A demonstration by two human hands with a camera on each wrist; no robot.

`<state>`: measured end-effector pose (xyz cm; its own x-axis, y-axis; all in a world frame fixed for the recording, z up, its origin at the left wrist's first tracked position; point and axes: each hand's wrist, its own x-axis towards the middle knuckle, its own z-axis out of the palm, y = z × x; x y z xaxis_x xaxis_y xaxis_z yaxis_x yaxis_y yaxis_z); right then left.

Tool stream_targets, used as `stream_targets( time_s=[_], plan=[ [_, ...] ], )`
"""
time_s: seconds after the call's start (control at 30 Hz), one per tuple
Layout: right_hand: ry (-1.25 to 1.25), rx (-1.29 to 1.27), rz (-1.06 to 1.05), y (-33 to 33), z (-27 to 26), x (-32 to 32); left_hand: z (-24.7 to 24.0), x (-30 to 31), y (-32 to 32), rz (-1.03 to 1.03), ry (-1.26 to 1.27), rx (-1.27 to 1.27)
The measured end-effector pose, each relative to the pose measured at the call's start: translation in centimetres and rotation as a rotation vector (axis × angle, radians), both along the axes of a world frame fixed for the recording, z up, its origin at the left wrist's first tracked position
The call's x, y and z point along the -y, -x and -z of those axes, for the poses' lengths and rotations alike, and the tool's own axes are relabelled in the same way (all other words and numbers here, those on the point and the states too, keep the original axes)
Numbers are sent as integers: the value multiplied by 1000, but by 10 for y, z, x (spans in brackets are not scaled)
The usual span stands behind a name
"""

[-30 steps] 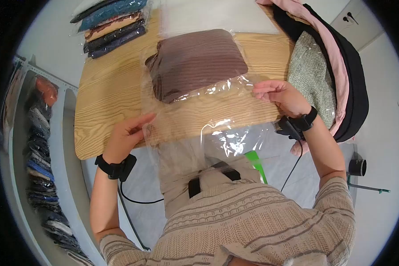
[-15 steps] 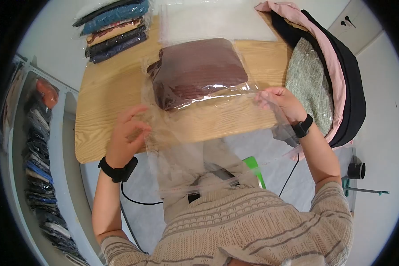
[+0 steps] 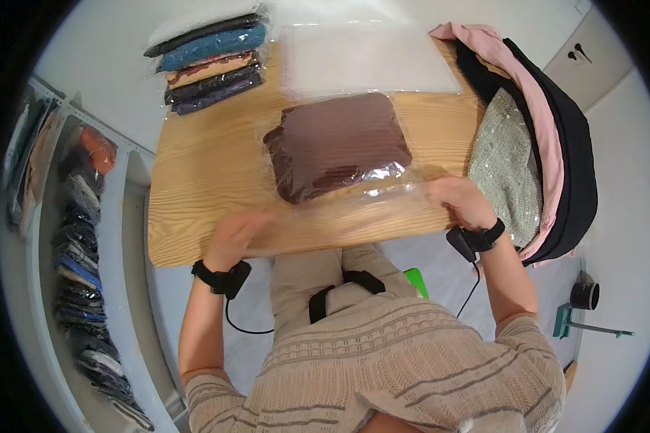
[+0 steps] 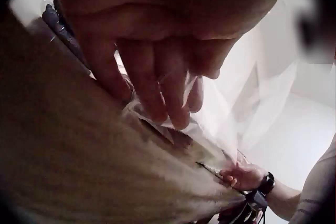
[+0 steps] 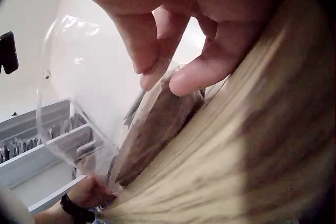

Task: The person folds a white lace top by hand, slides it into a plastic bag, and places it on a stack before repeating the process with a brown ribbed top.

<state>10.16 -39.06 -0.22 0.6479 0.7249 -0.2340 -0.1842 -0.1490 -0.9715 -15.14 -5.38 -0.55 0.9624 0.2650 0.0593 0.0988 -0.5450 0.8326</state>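
Note:
A folded brown ribbed garment [image 3: 347, 144] lies inside a clear plastic bag [image 3: 354, 209] on the wooden table. The bag's loose front end stretches between the two hands, blurred, near the table's front edge. At its left side, my left hand [image 3: 242, 234] pinches the film; in the left wrist view the plastic [image 4: 184, 124] bunches around the fingertips. My right hand [image 3: 458, 198] holds the right side of the bag between thumb and fingers. In the right wrist view the film rises in a loose curve beside the garment [image 5: 157, 124].
Several bagged garments [image 3: 213, 61] are stacked at the table's back left. Flat clear bags [image 3: 368, 61] lie at the back. Sequined [image 3: 509, 166], pink [image 3: 549, 137] and black clothes drape over the right side. On the left stands a shelf [image 3: 123, 252] with packed garments.
The bag's loose end has come up from over the lap to the table's front edge. My left hand, fingers spread half a second ago, now grips the film. The view has shifted.

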Motion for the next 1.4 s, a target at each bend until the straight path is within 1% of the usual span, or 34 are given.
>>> stream_targets(
  time_s=[0.03,0.07,0.13,0.17,0.23,0.3,0.33,0.37,0.43,0.47,0.53,0.57,0.63,0.73,0.87,0.97,1.03,1.07,1.1,1.17,1.2,1.27,1.3,1.37,1.4],
  plan=[
    [-3,-7,-6,-1,3,-2,3,-5,1,-57,-67,-59],
    [8,-10,20,-3,8,-3,1,-7,-3,-61,-68,-65],
    [23,-13,47,-5,15,-4,0,-9,-18,-83,201,-111],
    [20,-29,77,-3,16,-4,1,-8,-22,-84,202,-112],
    [19,-41,110,-2,14,-6,4,-7,-33,-181,367,-87],
    [51,-63,138,0,7,-9,4,-11,-40,-186,413,-90],
    [96,-10,192,3,4,-12,4,-12,-43,-197,459,-96],
    [98,-9,194,1,6,-14,3,-13,-45,-195,461,-96],
    [12,490,242,-1,13,-18,-2,-11,-48,-251,512,-119],
    [15,488,244,-2,11,-21,-3,-11,-49,-249,514,-122],
    [-38,228,216,-2,4,-24,-2,-10,-50,-342,554,-131],
    [-35,225,219,-2,3,-26,-2,-9,-52,-339,556,-137],
    [41,113,241,-2,2,-30,-3,-8,-54,-365,519,-125],
    [58,67,261,-5,1,-34,2,-10,-57,-373,555,-123],
    [81,71,275,-12,5,-35,5,-14,-61,-361,563,-127],
    [115,36,224,-13,-4,-36,1,-16,-62,-359,579,-171],
    [6,341,391,-8,-34,-44,0,-22,-64,-323,657,-220],
    [63,416,304,-5,-52,-47,-2,-23,-65,-325,656,-214],
    [61,414,305,-1,-67,-55,-4,-22,-65,-335,670,-238],
    [47,754,-240,9,-86,-76,-5,-22,-64,-334,676,-276],
    [46,753,-228,9,-80,-87,-3,-22,-65,-334,677,-272],
    [302,1123,-457,6,-61,-107,-2,-26,-65,-328,672,-262],
    [297,1131,-452,5,-58,-114,-3,-30,-63,-296,693,-288],
    [497,1289,-483,2,-53,-127,-8,-33,-57,-275,708,-305],
    [518,1342,-465,-2,-52,-130,-14,-33,-53,-422,427,-112]
  ],
)
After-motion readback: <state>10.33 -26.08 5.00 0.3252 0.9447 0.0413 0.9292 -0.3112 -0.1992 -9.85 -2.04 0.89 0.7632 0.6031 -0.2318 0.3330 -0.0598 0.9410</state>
